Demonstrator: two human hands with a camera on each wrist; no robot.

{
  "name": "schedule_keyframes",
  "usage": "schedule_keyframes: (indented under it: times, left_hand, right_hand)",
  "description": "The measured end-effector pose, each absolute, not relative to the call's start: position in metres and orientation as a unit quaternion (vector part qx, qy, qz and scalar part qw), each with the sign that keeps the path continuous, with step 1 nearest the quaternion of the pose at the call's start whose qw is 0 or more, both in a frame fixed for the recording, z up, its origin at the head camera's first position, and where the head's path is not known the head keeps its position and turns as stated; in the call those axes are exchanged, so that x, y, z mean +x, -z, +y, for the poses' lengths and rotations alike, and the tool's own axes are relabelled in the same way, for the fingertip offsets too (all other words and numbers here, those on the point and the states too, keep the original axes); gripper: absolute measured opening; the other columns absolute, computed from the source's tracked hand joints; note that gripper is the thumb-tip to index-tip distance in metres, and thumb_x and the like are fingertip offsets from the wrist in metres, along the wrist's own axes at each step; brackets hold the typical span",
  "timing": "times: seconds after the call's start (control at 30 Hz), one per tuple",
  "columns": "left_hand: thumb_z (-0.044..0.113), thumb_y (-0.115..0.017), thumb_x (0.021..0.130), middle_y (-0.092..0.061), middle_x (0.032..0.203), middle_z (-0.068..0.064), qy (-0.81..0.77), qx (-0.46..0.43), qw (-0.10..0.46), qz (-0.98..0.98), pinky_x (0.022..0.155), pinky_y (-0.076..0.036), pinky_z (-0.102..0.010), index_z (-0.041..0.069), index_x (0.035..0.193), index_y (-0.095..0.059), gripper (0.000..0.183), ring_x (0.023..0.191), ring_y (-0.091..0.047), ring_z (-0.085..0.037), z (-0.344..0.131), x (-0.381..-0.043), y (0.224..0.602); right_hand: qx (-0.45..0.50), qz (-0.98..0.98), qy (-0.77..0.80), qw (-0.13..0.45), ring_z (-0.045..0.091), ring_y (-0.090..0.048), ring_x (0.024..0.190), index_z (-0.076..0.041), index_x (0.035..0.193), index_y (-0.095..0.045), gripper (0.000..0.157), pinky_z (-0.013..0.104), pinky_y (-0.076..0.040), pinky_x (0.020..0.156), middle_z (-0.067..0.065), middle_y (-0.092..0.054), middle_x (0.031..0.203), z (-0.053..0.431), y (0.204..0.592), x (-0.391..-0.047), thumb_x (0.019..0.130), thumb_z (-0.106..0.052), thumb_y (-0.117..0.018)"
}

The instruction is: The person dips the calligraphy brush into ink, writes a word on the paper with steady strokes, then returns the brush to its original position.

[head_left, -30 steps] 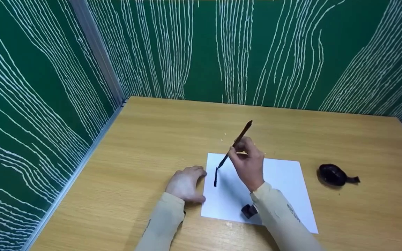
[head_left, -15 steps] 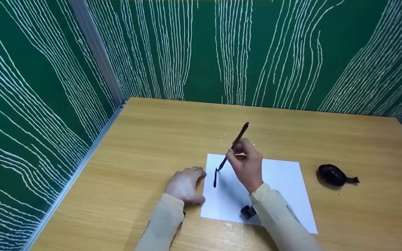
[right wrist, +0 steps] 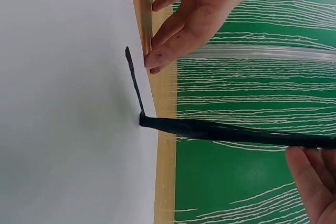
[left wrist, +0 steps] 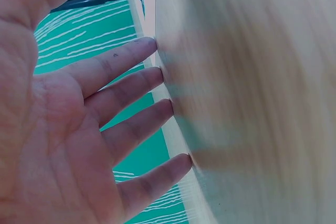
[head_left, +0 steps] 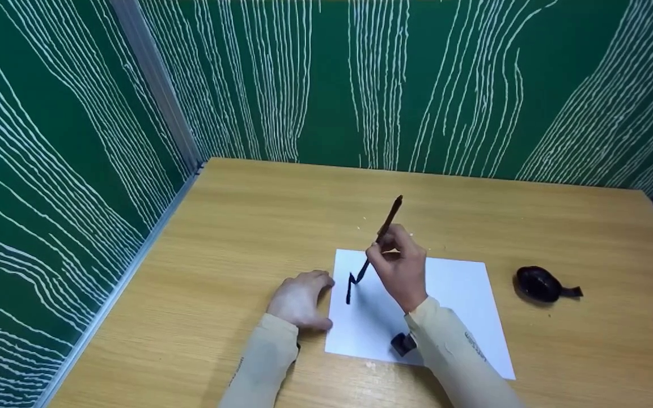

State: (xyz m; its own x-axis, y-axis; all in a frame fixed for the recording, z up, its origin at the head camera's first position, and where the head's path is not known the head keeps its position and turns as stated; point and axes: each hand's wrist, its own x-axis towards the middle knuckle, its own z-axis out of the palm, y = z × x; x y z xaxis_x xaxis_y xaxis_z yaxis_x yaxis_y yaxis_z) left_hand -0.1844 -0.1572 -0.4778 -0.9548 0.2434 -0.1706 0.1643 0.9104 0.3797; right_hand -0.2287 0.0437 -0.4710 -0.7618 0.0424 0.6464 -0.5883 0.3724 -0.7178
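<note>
A white sheet of paper (head_left: 462,300) lies on the wooden table. My right hand (head_left: 403,269) pinches a dark, slender paintbrush (head_left: 391,216), tilted with its upper end away from me. In the right wrist view, the black brush tip touches the paper at the end of a thin black stroke (right wrist: 134,80). From the head, the black line (head_left: 349,292) near the paper's left side runs upward, then bends down to the brush. My left hand (head_left: 298,300) rests at the paper's left edge. Its fingers (left wrist: 134,87) are spread and fairly straight, fingertips on the surface.
A small black bowl with a short handle (head_left: 541,284) stands on the table right of the paper. A dark block (head_left: 403,344) shows under my right wrist. Green walls with white wavy lines (head_left: 326,85) border the table (head_left: 236,226) behind and to the left.
The brush tip has moved down and slightly right, and a short slanting stroke now joins the top of the upright line. My left hand has stayed in place.
</note>
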Motion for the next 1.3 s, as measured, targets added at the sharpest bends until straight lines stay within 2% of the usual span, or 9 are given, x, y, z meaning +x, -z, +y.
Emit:
schedule_keyframes:
  times: [0.2,0.6,1.3]
  left_hand:
    - [0.03,-0.088,0.071,-0.058,0.158,-0.007,-0.182,0.1,0.113,0.972,0.125,-0.042,-0.052,0.014,0.145,-0.063,0.08,0.148,-0.053,-0.029,-0.1558,-0.1837,0.4786]
    - [0.031,-0.085,0.071,-0.059,0.156,-0.008,-0.186,0.114,0.107,0.97,0.123,-0.043,-0.054,0.013,0.144,-0.063,0.078,0.146,-0.054,-0.03,-0.1576,-0.184,0.4784]
    - [0.03,-0.089,0.073,-0.055,0.16,-0.008,-0.184,0.101,0.116,0.971,0.125,-0.04,-0.053,0.015,0.147,-0.061,0.08,0.15,-0.05,-0.029,-0.1561,-0.184,0.476]
  right_hand:
    - [0.171,-0.781,-0.526,0.29,0.014,-0.071,0.072,-0.001,0.098,-0.064,0.016,0.012,-0.058,0.065,0.006,-0.07,0.075,0.0448,0.4706,-0.2263,0.086,0.009,-0.064]
    - [0.189,-0.763,-0.528,0.321,0.008,-0.068,0.065,-0.002,0.093,-0.064,0.016,0.01,-0.056,0.059,0.005,-0.068,0.069,0.0465,0.4719,-0.2279,0.081,0.009,-0.063]
    - [0.197,-0.773,-0.506,0.326,0.011,-0.067,0.059,-0.003,0.091,-0.064,0.015,0.01,-0.056,0.059,0.004,-0.067,0.067,0.0504,0.4686,-0.2236,0.08,0.008,-0.064]
